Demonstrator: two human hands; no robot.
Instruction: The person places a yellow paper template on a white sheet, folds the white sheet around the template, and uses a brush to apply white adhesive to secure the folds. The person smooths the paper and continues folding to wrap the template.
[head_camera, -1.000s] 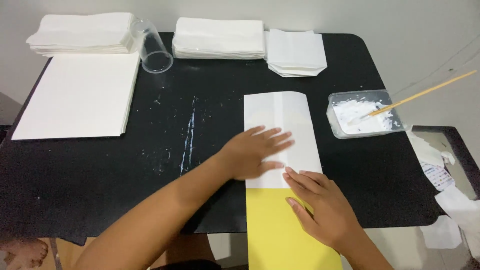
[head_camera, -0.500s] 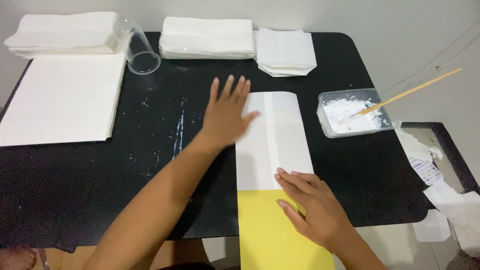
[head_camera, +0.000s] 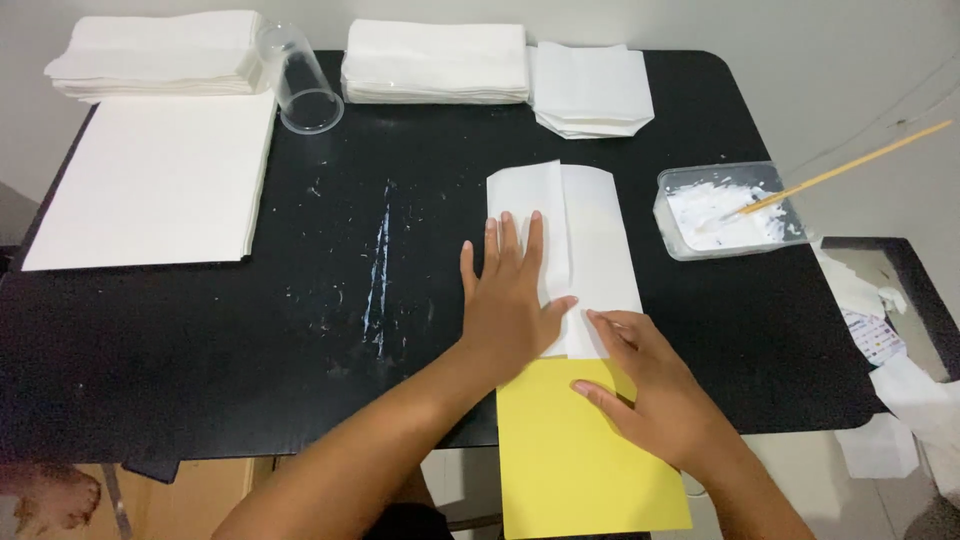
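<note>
Head view shows my left hand (head_camera: 512, 305) pressing flat, fingers spread, on the folded white paper (head_camera: 565, 255) at frame centre; my right hand (head_camera: 655, 390) lies open across its lower edge and the yellow sheet (head_camera: 575, 460).

A home paper-craft corner.

My black counter (head_camera: 200, 360) carries white paper stacks (head_camera: 435, 62) at twelve o'clock, a paste tub (head_camera: 728, 210) with stick at two, paper scraps (head_camera: 900, 390) on the floor at four.
</note>
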